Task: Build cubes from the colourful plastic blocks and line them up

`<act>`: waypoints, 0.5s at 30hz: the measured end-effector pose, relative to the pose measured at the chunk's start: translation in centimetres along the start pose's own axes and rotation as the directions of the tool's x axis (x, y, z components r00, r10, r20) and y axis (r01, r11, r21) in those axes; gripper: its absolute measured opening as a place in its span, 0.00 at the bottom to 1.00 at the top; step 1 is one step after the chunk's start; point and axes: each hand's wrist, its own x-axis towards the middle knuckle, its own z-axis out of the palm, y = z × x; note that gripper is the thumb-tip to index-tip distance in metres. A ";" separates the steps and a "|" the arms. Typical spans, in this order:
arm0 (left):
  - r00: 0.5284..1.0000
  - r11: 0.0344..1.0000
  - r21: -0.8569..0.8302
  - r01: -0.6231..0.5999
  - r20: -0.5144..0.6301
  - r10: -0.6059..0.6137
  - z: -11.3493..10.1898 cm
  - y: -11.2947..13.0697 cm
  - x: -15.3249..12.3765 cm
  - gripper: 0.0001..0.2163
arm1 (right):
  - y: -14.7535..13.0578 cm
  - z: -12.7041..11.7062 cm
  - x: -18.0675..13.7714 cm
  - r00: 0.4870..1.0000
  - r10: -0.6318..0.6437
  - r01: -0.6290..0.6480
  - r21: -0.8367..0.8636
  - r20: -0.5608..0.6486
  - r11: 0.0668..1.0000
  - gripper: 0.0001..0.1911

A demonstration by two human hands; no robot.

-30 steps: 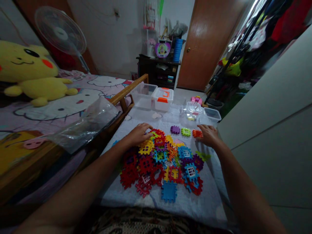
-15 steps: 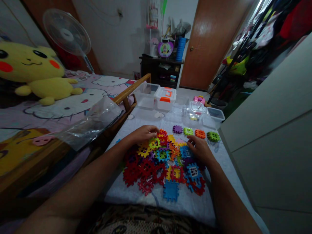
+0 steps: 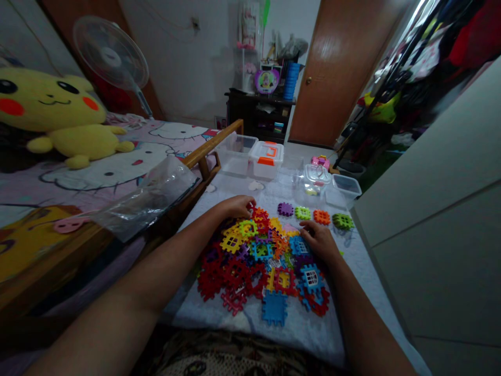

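Note:
A heap of colourful interlocking square building blocks [image 3: 235,269] is spread over the cloth-covered table. At its far left edge is my left hand [image 3: 238,207], fingers curled and pinching at a red building block [image 3: 259,213]; part of the grip is hidden. My right hand [image 3: 319,240] rests at the heap's right side, fingers loosely bent and apart, beside a blue window block [image 3: 299,245]. Beyond it, a purple block [image 3: 285,209], a light green block [image 3: 302,212], an orange block [image 3: 321,216] and a stack of green blocks [image 3: 343,221] form a row.
Clear plastic boxes stand at the table's far end, among them a lidded box with orange latches [image 3: 266,159] and an open box [image 3: 344,189]. On the left, a wooden bed rail [image 3: 213,142] borders the table, with a plastic bag [image 3: 146,196] over it. A white cabinet [image 3: 442,224] flanks the right.
My left hand has shifted slightly up and away from the yellow blocks, its fingers now at the red one. The right hand stays nearly in place, slightly lower.

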 end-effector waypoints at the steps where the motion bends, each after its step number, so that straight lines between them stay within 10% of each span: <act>1: 1.000 1.000 -0.026 0.001 -0.010 -0.001 0.0 -0.1 0.0 0.23 | 0.0 0.0 0.0 1.000 0.004 -0.004 0.009 0.000 1.000 0.17; 15: 0.915 0.989 0.128 0.077 -0.403 -0.019 -0.3 -1.5 -0.2 0.09 | -0.1 -0.1 0.1 1.000 0.014 -0.015 0.047 0.024 0.999 0.19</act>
